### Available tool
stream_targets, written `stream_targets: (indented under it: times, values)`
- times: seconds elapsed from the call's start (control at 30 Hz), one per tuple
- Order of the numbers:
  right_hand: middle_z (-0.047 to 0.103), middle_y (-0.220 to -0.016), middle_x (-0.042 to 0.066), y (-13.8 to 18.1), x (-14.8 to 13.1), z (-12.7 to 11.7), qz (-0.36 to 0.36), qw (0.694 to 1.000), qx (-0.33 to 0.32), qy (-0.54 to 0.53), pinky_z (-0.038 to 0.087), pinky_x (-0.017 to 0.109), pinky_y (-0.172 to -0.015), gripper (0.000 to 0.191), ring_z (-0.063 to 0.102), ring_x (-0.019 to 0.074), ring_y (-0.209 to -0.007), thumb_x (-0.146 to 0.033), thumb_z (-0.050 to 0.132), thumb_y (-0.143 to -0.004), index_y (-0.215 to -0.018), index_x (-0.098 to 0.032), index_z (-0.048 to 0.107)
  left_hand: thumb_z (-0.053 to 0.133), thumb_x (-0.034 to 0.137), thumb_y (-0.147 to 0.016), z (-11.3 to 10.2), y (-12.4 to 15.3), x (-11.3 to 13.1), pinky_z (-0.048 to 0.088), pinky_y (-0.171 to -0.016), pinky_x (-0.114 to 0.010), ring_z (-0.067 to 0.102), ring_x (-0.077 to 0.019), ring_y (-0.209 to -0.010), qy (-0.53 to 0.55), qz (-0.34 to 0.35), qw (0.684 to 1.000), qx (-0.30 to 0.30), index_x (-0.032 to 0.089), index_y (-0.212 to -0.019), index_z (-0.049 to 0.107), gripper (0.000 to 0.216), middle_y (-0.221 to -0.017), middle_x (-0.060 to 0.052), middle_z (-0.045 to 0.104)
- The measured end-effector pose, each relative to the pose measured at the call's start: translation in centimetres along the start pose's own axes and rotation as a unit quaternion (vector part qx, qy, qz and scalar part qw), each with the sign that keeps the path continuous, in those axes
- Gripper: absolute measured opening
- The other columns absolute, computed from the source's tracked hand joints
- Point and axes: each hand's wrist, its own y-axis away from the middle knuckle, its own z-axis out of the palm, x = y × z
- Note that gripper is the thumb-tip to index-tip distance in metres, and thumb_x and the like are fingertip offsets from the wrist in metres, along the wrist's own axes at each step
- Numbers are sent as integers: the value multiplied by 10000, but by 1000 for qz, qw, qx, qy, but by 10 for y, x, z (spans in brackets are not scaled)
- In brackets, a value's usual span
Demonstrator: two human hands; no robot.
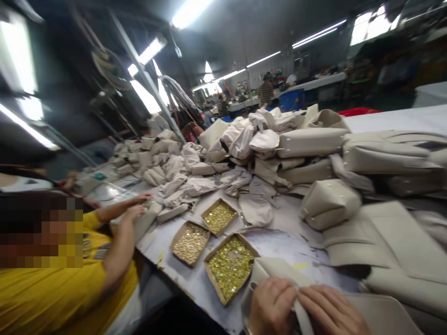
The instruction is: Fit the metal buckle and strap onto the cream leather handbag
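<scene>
Hardware (225,274), small and gold-coloured, fills the large cardboard tray (213,285) just left of the grip; a leftward swing of the beige bag (279,269) could catch the rim and scatter pieces. The left hand (272,304) curls around the bag, which lies under and between both hands; a pale strip (303,317) there points toward the wearer. The right hand (330,311) clasps it too; uneven pulling might crease it. The bag's far edge slants nearer rightward; its full long axis is hidden.
</scene>
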Motion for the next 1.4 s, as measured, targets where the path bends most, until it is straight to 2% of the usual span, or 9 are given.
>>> stream_targets:
  times: [0.03,0.1,0.27,0.57,0.7,1.0,1.13,1.3,1.4]
  values:
    - [798,-1065,47,-5,0,-10,-1,999,-24,27,624,325,-779,362,765,213,-860,-170,405,-1102,-1132,-186,765,414,144,-991,2,-1,0,629,-710,-383,737,-245,-828,-14,-3,1000,-6,147,-1071,691,289,-959,-118,765]
    - [794,-1037,81,-16,-2,-17,8,999,-43,32,608,353,-802,378,755,223,-875,-156,366,-1125,-1104,-139,742,419,126,-988,2,-3,-2,625,-775,-363,739,-233,-878,-20,3,1000,-10,135,-1101,687,291,-999,-109,769]
    - [782,-1055,104,-26,-6,-11,33,998,-58,1,575,367,-843,386,739,227,-945,-152,334,-1140,-1092,-116,716,405,153,-1031,-8,-3,-3,600,-844,-348,735,-218,-909,-21,-5,1000,-21,135,-1117,683,291,-990,-84,773]
    - [787,-1033,101,-25,-2,-12,28,998,-52,-14,517,366,-907,386,739,212,-943,-137,335,-1142,-1085,-110,715,371,241,-1085,-5,-8,-2,582,-785,-350,727,-221,-853,8,-18,999,-36,142,-1083,695,339,-931,-99,771]
    - [789,-1008,101,-28,-1,-12,18,998,-57,-26,524,366,-903,378,740,210,-918,-113,337,-1131,-1070,-105,710,358,217,-1066,-3,-6,-4,581,-740,-339,721,-225,-816,14,-17,999,-28,128,-1071,687,341,-913,-100,766]
    - [767,-940,104,-29,-1,-5,54,996,-55,-48,568,348,-792,293,716,211,-832,-115,396,-1103,-1061,-112,686,384,184,-1052,5,1,-3,579,-789,-325,702,-207,-821,23,-41,999,7,117,-1065,672,297,-893,-94,751]
    - [748,-998,133,-31,0,-7,59,991,-73,-90,556,336,-796,297,694,222,-879,-141,376,-1120,-1155,-85,665,384,167,-1064,-2,0,-5,579,-876,-311,711,-197,-934,27,-35,999,-12,108,-1121,667,295,-999,-113,755]
    - [688,-891,72,-33,4,1,167,967,-121,-153,476,349,-749,290,619,229,-793,-219,362,-1134,-1092,-167,644,486,143,-1032,-7,-7,-6,571,-861,-286,718,-187,-959,41,-63,995,-58,154,-1191,643,224,-1081,-90,753]
    - [669,-865,61,-44,16,9,278,930,-171,-170,438,341,-738,251,613,240,-808,-260,435,-1098,-991,-184,648,547,159,-942,-6,-27,-8,544,-747,-302,712,-221,-868,59,-181,976,-105,172,-1069,665,173,-969,-64,743]
